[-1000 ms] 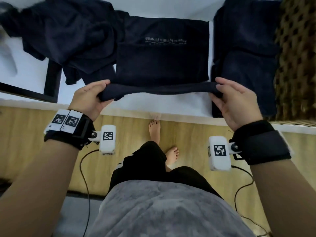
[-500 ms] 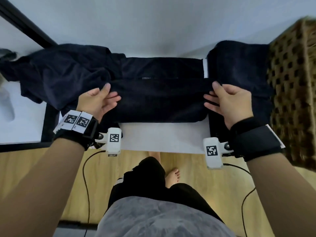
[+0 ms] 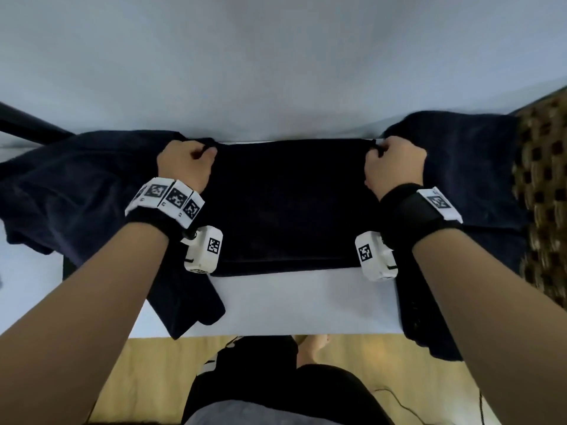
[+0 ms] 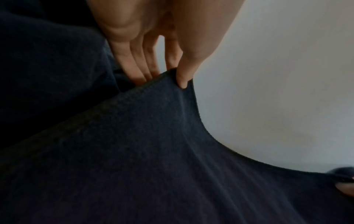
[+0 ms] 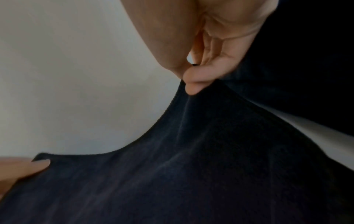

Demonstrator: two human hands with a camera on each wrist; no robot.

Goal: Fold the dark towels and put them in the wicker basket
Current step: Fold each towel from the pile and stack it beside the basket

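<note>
A dark navy towel (image 3: 288, 207) lies folded flat on the white table (image 3: 303, 305), its far edge near the wall. My left hand (image 3: 196, 154) pinches the towel's far left corner (image 4: 178, 81) between thumb and fingers. My right hand (image 3: 386, 151) pinches the far right corner (image 5: 191, 87) the same way. A loose heap of dark towels (image 3: 76, 191) lies to the left. Another dark towel (image 3: 469, 179) lies to the right, against the wicker basket (image 3: 546, 191) at the right edge.
A pale wall (image 3: 276, 62) rises just behind the table. A black bar (image 3: 27, 124) crosses the far left. The wooden floor (image 3: 147, 369) and my legs show below the table's near edge.
Both hands carried the towel's near edge up and over to the far edge, folding it in half. The hands moved from the table's front to near the wall.
</note>
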